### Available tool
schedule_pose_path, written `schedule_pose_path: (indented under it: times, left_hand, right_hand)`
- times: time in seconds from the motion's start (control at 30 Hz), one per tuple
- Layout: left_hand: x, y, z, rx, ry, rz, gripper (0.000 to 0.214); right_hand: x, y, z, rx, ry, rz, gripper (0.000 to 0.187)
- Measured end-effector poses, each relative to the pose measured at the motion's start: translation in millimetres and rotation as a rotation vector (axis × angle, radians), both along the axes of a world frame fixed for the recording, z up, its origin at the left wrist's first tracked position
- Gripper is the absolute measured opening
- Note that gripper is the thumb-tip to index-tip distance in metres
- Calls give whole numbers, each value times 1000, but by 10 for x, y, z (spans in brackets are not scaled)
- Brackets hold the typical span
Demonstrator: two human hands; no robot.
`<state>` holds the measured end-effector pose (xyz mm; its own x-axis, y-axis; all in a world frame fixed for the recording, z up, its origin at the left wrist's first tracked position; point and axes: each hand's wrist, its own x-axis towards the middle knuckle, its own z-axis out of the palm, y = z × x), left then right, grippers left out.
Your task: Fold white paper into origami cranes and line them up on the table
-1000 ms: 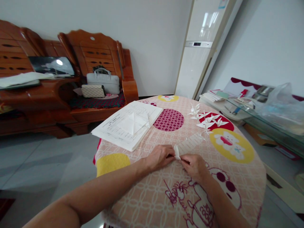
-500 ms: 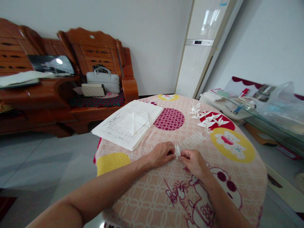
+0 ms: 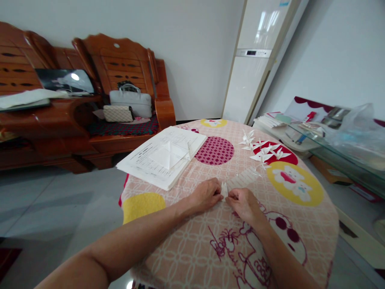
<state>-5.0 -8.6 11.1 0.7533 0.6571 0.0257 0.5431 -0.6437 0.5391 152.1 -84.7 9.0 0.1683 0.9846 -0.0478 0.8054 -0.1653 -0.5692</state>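
Note:
Between my two hands, a small piece of folded white paper (image 3: 224,191) stands with its narrow points facing away from me. My left hand (image 3: 208,194) pinches its left side, fingers curled. On the right side, the thumb and fingertips of my right hand (image 3: 244,204) close on the lower edge of the same paper. Both hands rest at the middle of the round table, on its patterned cloth (image 3: 186,241). Several finished white paper cranes (image 3: 266,152) sit beyond my right hand. A clear plastic piece (image 3: 245,178) lies just past the folded paper.
A stack of printed sheets (image 3: 144,160) lies at the table's left, with a creased white paper square (image 3: 170,155) on top. To the right, a glass shelf (image 3: 333,152) holds papers and a plastic bag (image 3: 357,128). Wooden chairs (image 3: 120,52) stand behind at left.
Almost nothing differs. The folded paper has turned slightly between my fingertips, and both hands keep their pinch in nearly the same place.

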Motion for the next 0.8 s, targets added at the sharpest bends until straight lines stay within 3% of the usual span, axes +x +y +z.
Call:
schedule_pose_path:
  times: [0.53, 0.8]
  left_hand:
    - [75, -49, 17, 59, 122, 86, 17]
    - [55, 105, -1, -28, 66, 108, 20]
  right_hand:
    - [-29, 51, 38, -68, 10, -73, 14]
    - [38, 76, -66, -24, 106, -105, 10]
